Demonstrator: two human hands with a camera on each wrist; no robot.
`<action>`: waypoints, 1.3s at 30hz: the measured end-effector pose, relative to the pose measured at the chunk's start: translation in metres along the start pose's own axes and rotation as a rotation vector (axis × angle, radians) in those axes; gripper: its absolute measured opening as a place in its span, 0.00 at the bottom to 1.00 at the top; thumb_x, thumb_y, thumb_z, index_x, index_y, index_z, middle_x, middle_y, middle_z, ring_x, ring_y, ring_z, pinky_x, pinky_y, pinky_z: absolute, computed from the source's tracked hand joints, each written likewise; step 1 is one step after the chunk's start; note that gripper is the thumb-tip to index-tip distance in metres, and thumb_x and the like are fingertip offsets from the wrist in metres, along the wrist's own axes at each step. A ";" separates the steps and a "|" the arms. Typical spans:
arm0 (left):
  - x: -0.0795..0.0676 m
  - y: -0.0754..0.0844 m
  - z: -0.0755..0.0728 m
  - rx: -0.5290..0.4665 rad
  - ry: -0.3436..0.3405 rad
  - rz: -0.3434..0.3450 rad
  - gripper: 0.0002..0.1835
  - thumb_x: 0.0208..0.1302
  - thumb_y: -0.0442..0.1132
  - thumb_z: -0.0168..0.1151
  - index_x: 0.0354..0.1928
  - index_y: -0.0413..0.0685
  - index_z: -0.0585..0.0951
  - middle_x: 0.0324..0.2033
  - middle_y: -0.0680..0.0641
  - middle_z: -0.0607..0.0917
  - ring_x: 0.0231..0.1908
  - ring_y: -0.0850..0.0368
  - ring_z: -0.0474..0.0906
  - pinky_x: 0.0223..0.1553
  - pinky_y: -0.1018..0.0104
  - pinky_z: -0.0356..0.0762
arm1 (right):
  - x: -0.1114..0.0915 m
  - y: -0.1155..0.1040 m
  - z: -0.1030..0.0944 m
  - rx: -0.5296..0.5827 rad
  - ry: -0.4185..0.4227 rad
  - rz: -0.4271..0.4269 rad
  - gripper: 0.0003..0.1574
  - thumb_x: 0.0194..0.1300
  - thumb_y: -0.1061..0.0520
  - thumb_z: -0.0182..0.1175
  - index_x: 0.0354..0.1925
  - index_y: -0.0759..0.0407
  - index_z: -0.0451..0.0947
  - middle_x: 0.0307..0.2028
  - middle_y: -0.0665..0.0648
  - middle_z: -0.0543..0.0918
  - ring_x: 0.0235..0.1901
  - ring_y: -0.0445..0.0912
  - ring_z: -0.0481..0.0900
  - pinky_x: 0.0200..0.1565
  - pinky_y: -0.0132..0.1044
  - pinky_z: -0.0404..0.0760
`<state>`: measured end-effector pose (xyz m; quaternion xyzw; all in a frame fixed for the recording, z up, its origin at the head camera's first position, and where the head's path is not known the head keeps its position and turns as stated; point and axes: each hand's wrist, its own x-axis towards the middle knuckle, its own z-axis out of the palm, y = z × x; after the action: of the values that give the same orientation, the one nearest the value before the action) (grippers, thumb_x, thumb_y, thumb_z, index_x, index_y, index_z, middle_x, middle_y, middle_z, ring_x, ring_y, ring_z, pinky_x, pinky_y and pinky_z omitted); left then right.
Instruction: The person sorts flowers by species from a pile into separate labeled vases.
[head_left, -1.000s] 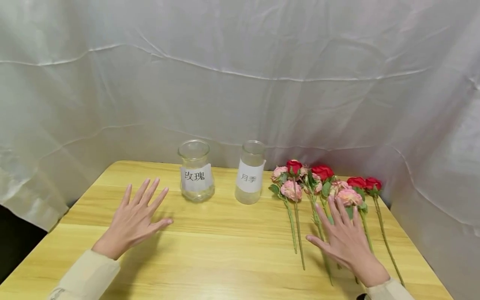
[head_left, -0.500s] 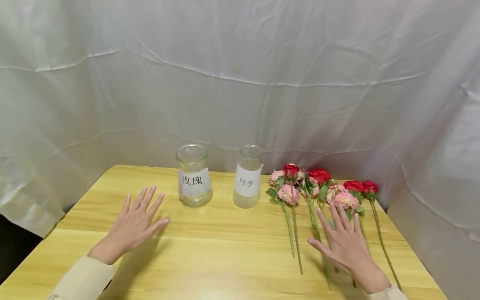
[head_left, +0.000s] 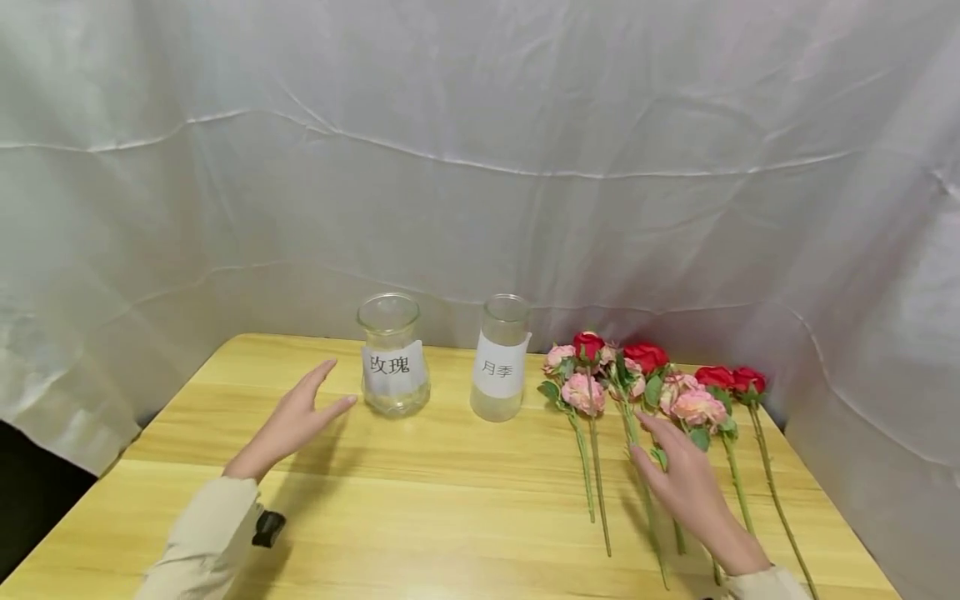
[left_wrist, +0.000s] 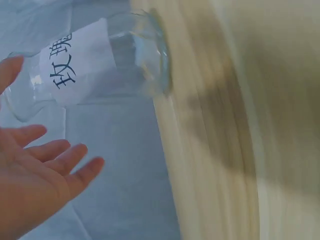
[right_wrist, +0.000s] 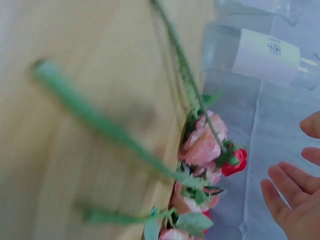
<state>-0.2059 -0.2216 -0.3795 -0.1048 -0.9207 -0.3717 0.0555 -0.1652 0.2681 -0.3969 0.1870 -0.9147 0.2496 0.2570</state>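
As the left hand (head_left: 292,425) and right hand (head_left: 686,479) hover well apart, fingers loosely extended and empty, long-stemmed red and pink flowers (head_left: 697,407) lie on the wood-grain table (head_left: 450,517) below and beyond the nearer right hand, blooms toward the curtain (head_left: 480,217), stems pointing back.

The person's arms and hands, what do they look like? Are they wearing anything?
The left hand and right hand are bare, with no gloves or rings that I can see. The left sleeve is long, pale cream and wrinkly, with a small black piece by its cuff. The right sleeve is cream too, but mostly out of the picture.
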 end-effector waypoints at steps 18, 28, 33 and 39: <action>0.067 0.025 0.018 -0.407 0.167 -0.135 0.59 0.60 0.55 0.66 0.75 0.47 0.33 0.74 0.38 0.45 0.72 0.43 0.43 0.68 0.41 0.46 | 0.051 0.018 0.032 0.279 -0.250 0.405 0.26 0.70 0.61 0.55 0.63 0.71 0.68 0.52 0.70 0.78 0.51 0.61 0.76 0.49 0.52 0.77; 0.079 0.028 0.022 -0.459 0.240 -0.129 0.58 0.60 0.53 0.67 0.76 0.48 0.36 0.73 0.37 0.49 0.70 0.41 0.49 0.68 0.44 0.50 | 0.059 0.021 0.052 0.333 -0.256 0.477 0.24 0.66 0.68 0.57 0.59 0.77 0.70 0.47 0.71 0.81 0.46 0.61 0.79 0.42 0.43 0.81; 0.082 0.027 0.022 -0.478 0.236 -0.140 0.57 0.60 0.53 0.67 0.76 0.50 0.36 0.73 0.38 0.48 0.70 0.41 0.50 0.67 0.44 0.53 | 0.058 0.023 0.058 0.338 -0.264 0.542 0.22 0.65 0.67 0.58 0.56 0.76 0.72 0.44 0.70 0.82 0.43 0.59 0.80 0.40 0.43 0.82; 0.085 0.024 0.021 -0.481 0.230 -0.139 0.54 0.62 0.51 0.66 0.76 0.44 0.39 0.72 0.37 0.52 0.69 0.40 0.51 0.68 0.46 0.52 | 0.057 0.025 0.064 0.380 -0.290 0.643 0.18 0.64 0.67 0.58 0.52 0.75 0.76 0.37 0.65 0.83 0.35 0.52 0.82 0.35 0.41 0.83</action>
<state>-0.2828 -0.1768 -0.3631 -0.0086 -0.7987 -0.5919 0.1076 -0.2464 0.2411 -0.4219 -0.0312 -0.8909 0.4532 -0.0050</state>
